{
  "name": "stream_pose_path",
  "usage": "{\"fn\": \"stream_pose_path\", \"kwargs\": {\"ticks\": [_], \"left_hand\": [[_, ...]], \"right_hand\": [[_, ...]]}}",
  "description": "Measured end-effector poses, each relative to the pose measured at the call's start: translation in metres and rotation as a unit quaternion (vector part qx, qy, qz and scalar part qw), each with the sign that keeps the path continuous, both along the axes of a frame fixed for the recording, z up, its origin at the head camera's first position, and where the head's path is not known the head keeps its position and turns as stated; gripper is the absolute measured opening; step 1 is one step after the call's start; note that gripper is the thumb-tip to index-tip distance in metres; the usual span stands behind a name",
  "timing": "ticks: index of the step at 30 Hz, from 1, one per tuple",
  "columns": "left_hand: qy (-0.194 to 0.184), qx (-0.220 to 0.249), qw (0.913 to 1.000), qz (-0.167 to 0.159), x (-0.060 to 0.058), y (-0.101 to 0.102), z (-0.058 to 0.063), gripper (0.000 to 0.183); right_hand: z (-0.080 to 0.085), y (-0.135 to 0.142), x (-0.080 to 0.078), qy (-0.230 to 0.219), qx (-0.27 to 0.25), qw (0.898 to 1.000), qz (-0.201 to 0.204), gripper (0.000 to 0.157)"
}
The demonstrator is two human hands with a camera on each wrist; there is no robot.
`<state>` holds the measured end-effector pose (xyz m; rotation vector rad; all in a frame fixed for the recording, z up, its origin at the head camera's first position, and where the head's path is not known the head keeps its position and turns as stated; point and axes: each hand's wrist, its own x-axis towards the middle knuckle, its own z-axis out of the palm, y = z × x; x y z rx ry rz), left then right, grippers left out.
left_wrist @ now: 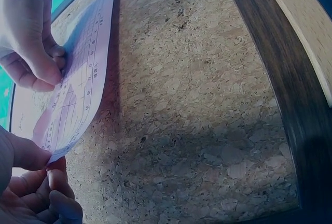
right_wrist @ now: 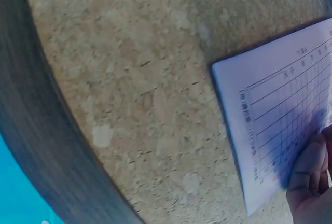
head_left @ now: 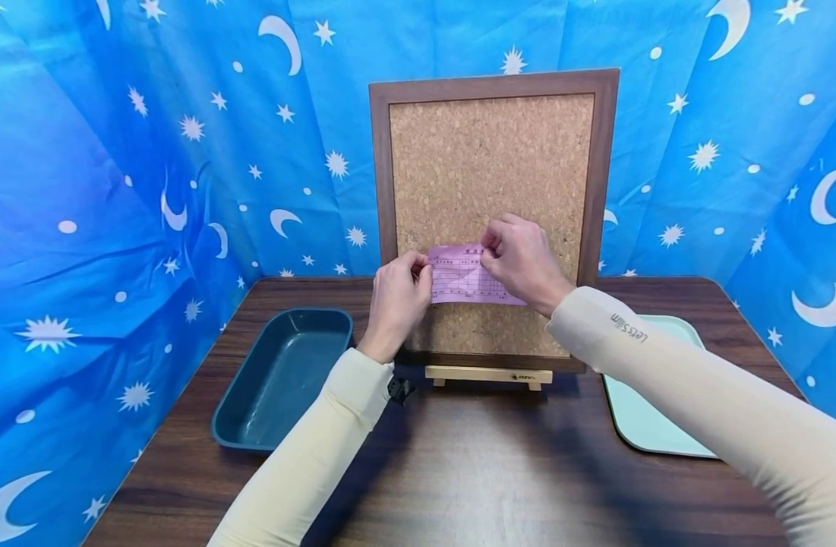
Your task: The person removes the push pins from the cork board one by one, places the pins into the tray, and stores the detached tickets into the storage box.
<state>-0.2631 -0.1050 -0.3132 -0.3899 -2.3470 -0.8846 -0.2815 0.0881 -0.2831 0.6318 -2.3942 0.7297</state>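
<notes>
A pink printed paper form [head_left: 452, 285] with ruled lines and small characters is held up before the lower half of a framed cork board [head_left: 486, 175]. My left hand [head_left: 399, 296] pinches its left end between thumb and fingers. At the form's upper edge, right of its middle, my right hand [head_left: 523, 258] has thumb and fingertips brought together on the paper. Whether anything small sits between those fingertips is hidden. In the left wrist view the form [left_wrist: 85, 73] bows away from the cork, with a shadow alongside. The right wrist view shows the form's other end [right_wrist: 249, 130] over the cork.
A light wooden easel ledge [head_left: 489, 374] supports the board on a dark wood table [head_left: 472, 471]. To the left stands a deep teal tray [head_left: 226, 414]; a pale green tray [head_left: 653, 425] lies at right, partly under my right sleeve. Blue moon-and-star cloth [head_left: 308, 190] hangs behind.
</notes>
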Motion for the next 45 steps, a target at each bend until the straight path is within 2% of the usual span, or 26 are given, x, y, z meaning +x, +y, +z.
{"fn": "stream_pose_path", "kwargs": {"ticks": [9, 14, 18, 27, 31, 37, 41, 45], "left_hand": [[0.005, 0.003, 1.0, 0.003, 0.001, -0.001, 0.002, 0.012], [0.002, 0.006, 0.9999, 0.008, 0.002, -0.003, 0.002, 0.012], [-0.002, 0.01, 0.9999, 0.008, 0.004, -0.006, 0.003, 0.012], [-0.016, 0.018, 0.9997, 0.011, 0.01, -0.02, 0.003, 0.012], [-0.014, 0.013, 0.9996, 0.018, 0.014, -0.029, 0.004, 0.012], [-0.008, 0.01, 0.9994, 0.032, 0.024, -0.046, 0.008, 0.01], [-0.004, 0.014, 0.9995, 0.027, 0.031, -0.057, 0.011, 0.009], [0.004, 0.021, 0.9989, 0.041, 0.04, -0.073, 0.012, 0.007]], "right_hand": [[-0.001, 0.01, 0.001, 0.012, -0.001, 0.999, 0.04, 0.007], [-0.004, 0.017, 0.007, 0.028, 0.0, 0.997, 0.067, 0.007], [-0.007, 0.022, 0.012, 0.037, -0.002, 0.997, 0.072, 0.007], [-0.015, 0.045, 0.025, 0.059, -0.006, 0.996, 0.071, 0.009], [-0.013, 0.058, 0.03, 0.075, -0.02, 0.996, 0.052, 0.009], [-0.012, 0.081, 0.038, 0.074, -0.029, 0.996, 0.03, 0.008], [-0.01, 0.099, 0.043, 0.103, -0.036, 0.994, 0.027, 0.009], [-0.007, 0.116, 0.048, 0.128, -0.043, 0.991, 0.019, 0.01]]}}
